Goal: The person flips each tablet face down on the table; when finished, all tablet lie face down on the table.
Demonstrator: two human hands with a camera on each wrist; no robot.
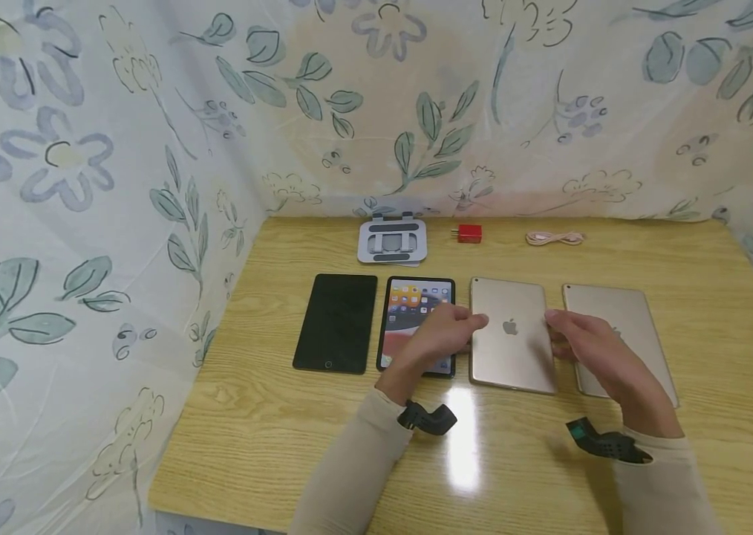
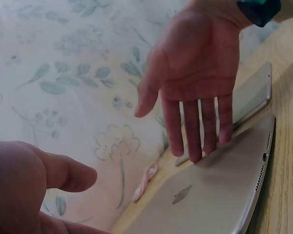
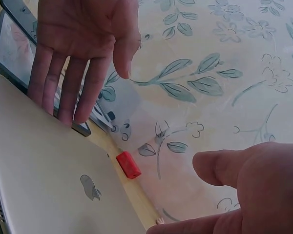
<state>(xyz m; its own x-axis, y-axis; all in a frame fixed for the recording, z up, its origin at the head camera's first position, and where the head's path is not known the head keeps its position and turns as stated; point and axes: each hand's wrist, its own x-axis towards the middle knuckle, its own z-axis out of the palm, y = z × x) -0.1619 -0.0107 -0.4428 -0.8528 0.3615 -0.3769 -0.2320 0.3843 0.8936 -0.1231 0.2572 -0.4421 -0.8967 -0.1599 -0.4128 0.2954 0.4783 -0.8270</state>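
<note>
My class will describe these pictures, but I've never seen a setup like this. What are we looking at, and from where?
There is no robot here, only a person's bare left hand and right hand. The wide picture comes from a camera worn on the head, looking forward and down. The other two come from wrist cameras; each also shows the opposite hand.

In a row across the wooden table, left to right, are a dark tablet, a lit tablet, a first gold tablet and a second gold tablet, both back up. Behind them: a grey stand, a red plug and a bundled pink cable.

The hands flank the first gold tablet, fingers straight. Whether it is lifted, I cannot tell.
</note>
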